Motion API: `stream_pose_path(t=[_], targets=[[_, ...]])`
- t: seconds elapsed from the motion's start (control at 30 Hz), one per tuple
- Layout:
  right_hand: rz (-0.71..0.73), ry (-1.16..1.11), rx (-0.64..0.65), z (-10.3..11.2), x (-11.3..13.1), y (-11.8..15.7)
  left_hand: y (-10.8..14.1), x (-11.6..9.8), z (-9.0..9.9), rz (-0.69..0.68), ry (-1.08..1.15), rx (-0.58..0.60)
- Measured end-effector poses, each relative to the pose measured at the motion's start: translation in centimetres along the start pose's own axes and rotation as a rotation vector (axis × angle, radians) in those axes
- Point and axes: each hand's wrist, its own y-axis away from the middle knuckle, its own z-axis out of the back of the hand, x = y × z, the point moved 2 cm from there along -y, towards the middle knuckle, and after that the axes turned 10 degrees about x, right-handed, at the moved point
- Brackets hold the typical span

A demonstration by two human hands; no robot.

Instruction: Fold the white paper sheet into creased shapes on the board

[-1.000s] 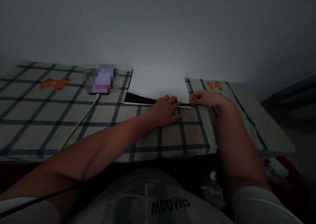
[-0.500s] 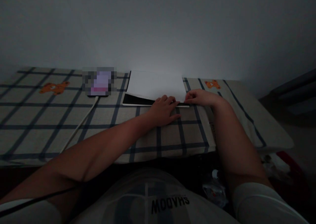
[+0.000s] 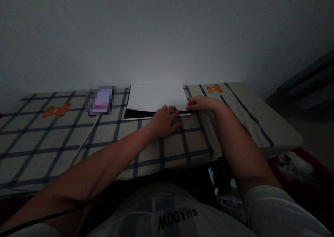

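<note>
A notebook (image 3: 156,97) with a blank white top sheet lies against the wall at the back of the table. Along its near side the sheet's edge is a little raised, with a row of small marks, and a black layer (image 3: 137,113) shows below it. My left hand (image 3: 165,121) rests on this near edge, its fingers apart and thumb stretched out on the cloth. At the near right corner, my right hand (image 3: 201,104) has its fingers curled and pinched on the sheet's edge. The exact fingertip contact is too dark to see clearly.
A checked tablecloth (image 3: 109,136) with orange bear prints covers the table. Left of the notebook lies a phone (image 3: 102,100), blurred out, with a white cable (image 3: 85,139) running to the near edge. A plastic bottle (image 3: 231,200) is below the table at right.
The camera view has shifted, so the table's things appear further left. Both hands stay at the notebook's near edge, with hardly any movement against it.
</note>
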Motion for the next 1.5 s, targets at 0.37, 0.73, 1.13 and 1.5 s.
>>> stream_pose_path(t=[0.37, 0.73, 1.13, 1.5], targets=[[-0.015, 0.015, 0.01, -0.1, -0.1, -0.3, 0.3, 1.1, 0.1, -0.099, -0.032, 0.025], [-0.012, -0.041, 0.003, 0.0, -0.3, -0.1, 2.7, 3.5, 1.1, -0.055, 0.012, 0.024], [-0.03, -0.023, -0.108, 0.4, 0.0, 1.2, 3.9, 4.6, 0.2, -0.05, -0.01, 0.04], [0.224, 0.308, -0.17, -2.7, 7.9, -1.1, 4.0, 4.6, -0.1, -0.043, 0.005, 0.013]])
